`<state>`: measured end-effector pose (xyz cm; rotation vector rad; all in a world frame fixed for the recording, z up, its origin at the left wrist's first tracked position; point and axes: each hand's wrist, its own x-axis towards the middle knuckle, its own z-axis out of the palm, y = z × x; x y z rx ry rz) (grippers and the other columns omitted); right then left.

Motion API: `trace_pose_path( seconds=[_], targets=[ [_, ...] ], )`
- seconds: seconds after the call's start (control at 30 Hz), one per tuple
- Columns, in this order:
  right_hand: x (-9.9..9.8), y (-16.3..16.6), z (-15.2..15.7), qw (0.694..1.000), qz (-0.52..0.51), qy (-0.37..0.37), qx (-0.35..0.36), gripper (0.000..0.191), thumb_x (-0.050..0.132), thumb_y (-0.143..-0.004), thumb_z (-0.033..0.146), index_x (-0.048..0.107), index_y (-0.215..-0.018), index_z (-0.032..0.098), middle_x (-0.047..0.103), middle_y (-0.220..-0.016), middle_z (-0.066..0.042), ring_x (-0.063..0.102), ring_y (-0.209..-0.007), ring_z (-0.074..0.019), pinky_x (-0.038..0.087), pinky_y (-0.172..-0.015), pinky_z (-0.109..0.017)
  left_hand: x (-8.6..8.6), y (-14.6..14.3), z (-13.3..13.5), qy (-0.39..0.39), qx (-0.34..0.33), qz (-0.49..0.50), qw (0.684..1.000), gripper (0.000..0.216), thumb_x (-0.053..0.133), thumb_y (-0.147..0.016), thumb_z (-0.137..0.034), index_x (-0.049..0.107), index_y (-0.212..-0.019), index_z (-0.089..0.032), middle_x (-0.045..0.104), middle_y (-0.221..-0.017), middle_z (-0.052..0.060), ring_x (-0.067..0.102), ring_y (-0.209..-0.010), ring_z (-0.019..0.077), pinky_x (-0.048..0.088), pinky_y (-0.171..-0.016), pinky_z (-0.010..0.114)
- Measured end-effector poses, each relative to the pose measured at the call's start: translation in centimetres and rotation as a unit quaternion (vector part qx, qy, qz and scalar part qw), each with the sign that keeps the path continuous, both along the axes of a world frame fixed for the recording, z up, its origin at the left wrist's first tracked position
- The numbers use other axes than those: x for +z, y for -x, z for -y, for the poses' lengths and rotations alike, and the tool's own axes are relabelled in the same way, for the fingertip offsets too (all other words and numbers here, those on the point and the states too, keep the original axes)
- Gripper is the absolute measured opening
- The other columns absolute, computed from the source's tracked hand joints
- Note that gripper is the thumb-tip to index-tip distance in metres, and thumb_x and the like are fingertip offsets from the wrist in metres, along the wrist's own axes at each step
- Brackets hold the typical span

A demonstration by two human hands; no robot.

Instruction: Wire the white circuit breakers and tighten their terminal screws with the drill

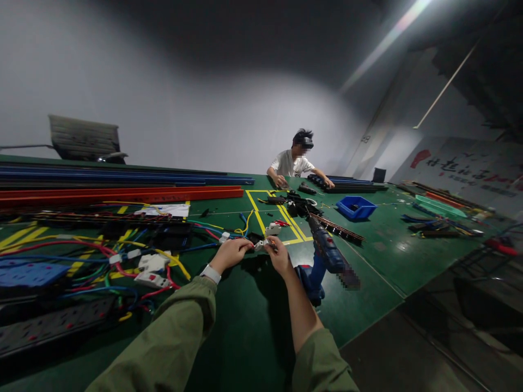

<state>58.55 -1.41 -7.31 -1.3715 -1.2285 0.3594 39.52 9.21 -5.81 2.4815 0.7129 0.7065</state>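
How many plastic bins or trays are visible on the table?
2: a blue bin beyond the blue drill, to its right; a green tray farther right. Others may be hidden.

You could pass a hand over the bare green tabletop [241, 321] between your forearms [300, 296], but the drill [327, 245] stands close beside your right one, tangled wires [105, 249] crowd your left, and black parts [300, 205] lie ahead.

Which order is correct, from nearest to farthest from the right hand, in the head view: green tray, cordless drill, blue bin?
1. Cordless drill: just right of the right hand.
2. Blue bin: farther right and forward.
3. Green tray: rightmost of the three.
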Motion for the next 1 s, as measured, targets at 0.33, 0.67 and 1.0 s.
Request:
trace_pose_path(
  seconds=[0.33, 0.67, 1.0],
  targets=[
    [0.0, -0.8, 0.2, 0.989, 0.137, 0.047, 0.016, 0.025, 0.066, -0.081, 0.031, 0.070, -0.103, 0.020, 0.069, -0.103, -0.007, 0.065, -0.095, -0.0205, 0.050, -0.088, -0.035, -0.1, 0.0, 0.0, -0.008, -0.046, -0.059, 0.997, 0.039, 0.044, -0.095, -0.040, 0.057, -0.130, -0.035, 0.066, -0.126, -0.001, 0.061, -0.113, 0.0197, 0.041, -0.097, 0.029],
    [-0.6, -0.9, 0.1, 0.988, 0.127, 0.083, 0.014, 0.027, 0.068, -0.077, 0.032, 0.072, -0.101, 0.020, 0.072, -0.098, -0.005, 0.066, -0.093, -0.0214, 0.050, -0.088, -0.037, -0.8, -0.9, 0.6, 0.002, -0.087, -0.080, 0.993, 0.056, 0.062, -0.081, -0.051, 0.055, -0.134, -0.034, 0.065, -0.128, 0.001, 0.059, -0.115, 0.0237, 0.039, -0.096, 0.030],
    [0.6, 1.6, 3.2, 0.988, 0.150, 0.047, 0.000, 0.047, 0.061, -0.080, 0.020, 0.059, -0.127, 0.022, 0.061, -0.124, -0.009, 0.055, -0.119, -0.0227, 0.041, -0.105, -0.040, -1.2, -2.1, 1.3, -0.007, 0.003, -0.101, 0.995, 0.029, 0.047, -0.092, -0.035, 0.066, -0.112, -0.030, 0.070, -0.115, 0.004, 0.060, -0.111, 0.0226, 0.039, -0.088, 0.031]
  ],
)
